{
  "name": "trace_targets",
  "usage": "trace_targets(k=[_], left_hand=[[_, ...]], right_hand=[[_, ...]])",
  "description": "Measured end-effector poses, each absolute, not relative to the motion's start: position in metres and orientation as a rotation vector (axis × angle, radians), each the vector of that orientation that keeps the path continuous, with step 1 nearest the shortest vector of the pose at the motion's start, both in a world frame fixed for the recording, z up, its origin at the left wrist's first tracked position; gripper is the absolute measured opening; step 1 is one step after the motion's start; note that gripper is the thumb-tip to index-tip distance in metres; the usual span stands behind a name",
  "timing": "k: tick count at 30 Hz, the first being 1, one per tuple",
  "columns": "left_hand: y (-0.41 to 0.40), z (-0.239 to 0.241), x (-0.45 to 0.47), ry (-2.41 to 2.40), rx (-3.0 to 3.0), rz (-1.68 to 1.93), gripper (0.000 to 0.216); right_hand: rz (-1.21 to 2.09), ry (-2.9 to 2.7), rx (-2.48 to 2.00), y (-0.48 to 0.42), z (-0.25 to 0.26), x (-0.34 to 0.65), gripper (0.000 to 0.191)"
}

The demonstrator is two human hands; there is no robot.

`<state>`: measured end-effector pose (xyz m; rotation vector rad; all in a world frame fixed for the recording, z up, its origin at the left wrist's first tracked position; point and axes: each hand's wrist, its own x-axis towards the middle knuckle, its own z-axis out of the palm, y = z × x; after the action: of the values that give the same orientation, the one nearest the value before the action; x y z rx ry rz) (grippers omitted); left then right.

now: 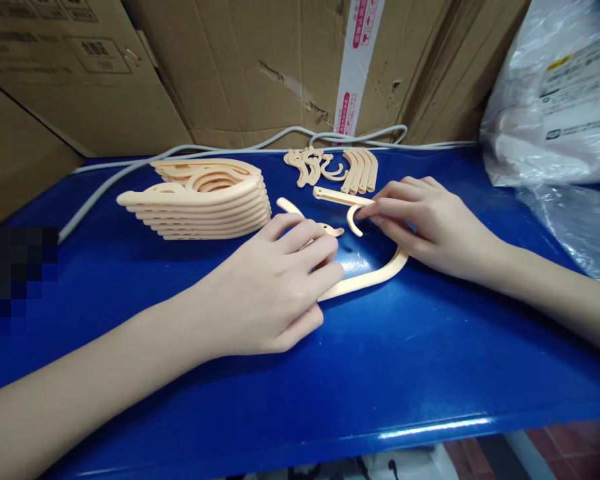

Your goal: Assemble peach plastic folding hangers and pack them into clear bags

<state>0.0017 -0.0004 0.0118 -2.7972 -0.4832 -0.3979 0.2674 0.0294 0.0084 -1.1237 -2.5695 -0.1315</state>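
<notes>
Cream plastic hanger parts lie between my hands on the blue table. My left hand (pixel 285 287) has its fingers curled over the near end of a curved hanger arm (pixel 370 279), hiding that end. Beyond those fingers, a small hanger piece (pixel 333 230) and a short rounded bar (pixel 289 205) stick out. My right hand (pixel 425 217) pinches a small curved hook (pixel 353 221) with thumb and fingertips. A straight slotted hanger arm (pixel 341 197) reaches left from the same fingers, and the curved arm's far end passes under this hand. How these parts join is hidden.
A stack of cream hangers (pixel 195 200) stands at the left. Several loose hooks (pixel 305 165) and short arms (pixel 361 170) lie at the back. A white cable (pixel 180 152) runs before cardboard boxes (pixel 260 80). Clear plastic bags (pixel 555 100) fill the right. The blue table (pixel 380 380) ends in front.
</notes>
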Motion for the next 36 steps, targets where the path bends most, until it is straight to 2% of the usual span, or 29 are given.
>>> trace_targets(k=[16,36], left_hand=[[0.0072,0.0055,-0.001,-0.653,-2.873,-0.428,0.031],[0.0041,0.0111,0.0006,-0.685,-2.864,-0.482,0.019]], right_hand=[[-0.119,-2.506,-1.233,0.035,0.0046,0.2725,0.029],[-0.242,-2.545,-1.246,0.0358,0.0043,0.2743,0.026]])
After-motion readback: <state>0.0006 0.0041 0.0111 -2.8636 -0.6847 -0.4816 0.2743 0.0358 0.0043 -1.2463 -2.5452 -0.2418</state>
